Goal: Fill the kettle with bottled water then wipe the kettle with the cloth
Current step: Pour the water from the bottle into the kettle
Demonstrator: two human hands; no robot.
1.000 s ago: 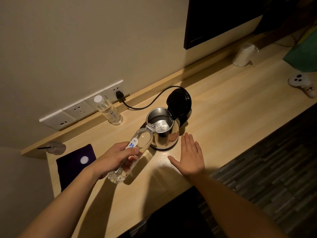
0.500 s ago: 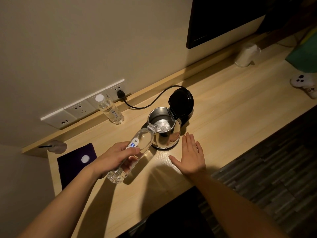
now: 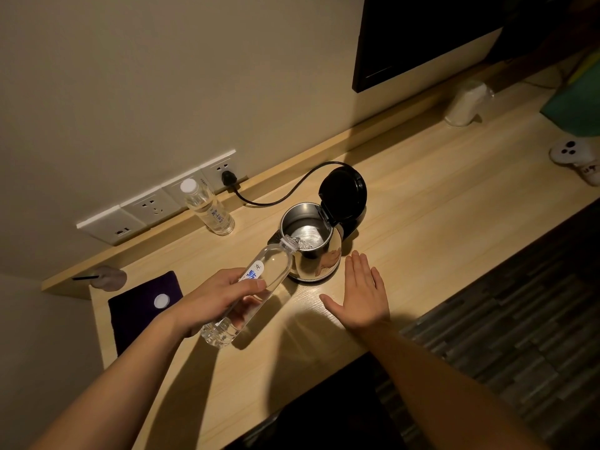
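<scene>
You are pouring water into the open kettle.

From the head camera: your left hand grips the tipped bottle, its mouth at the kettle rim. Your right hand lies flat and open beside it. Tip too fast and water may splash onto the desk.

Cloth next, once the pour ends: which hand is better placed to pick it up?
Probably left. The purple cloth lies beside the left hand, which must first put down the bottle; the free right hand lies across the desk.
</scene>
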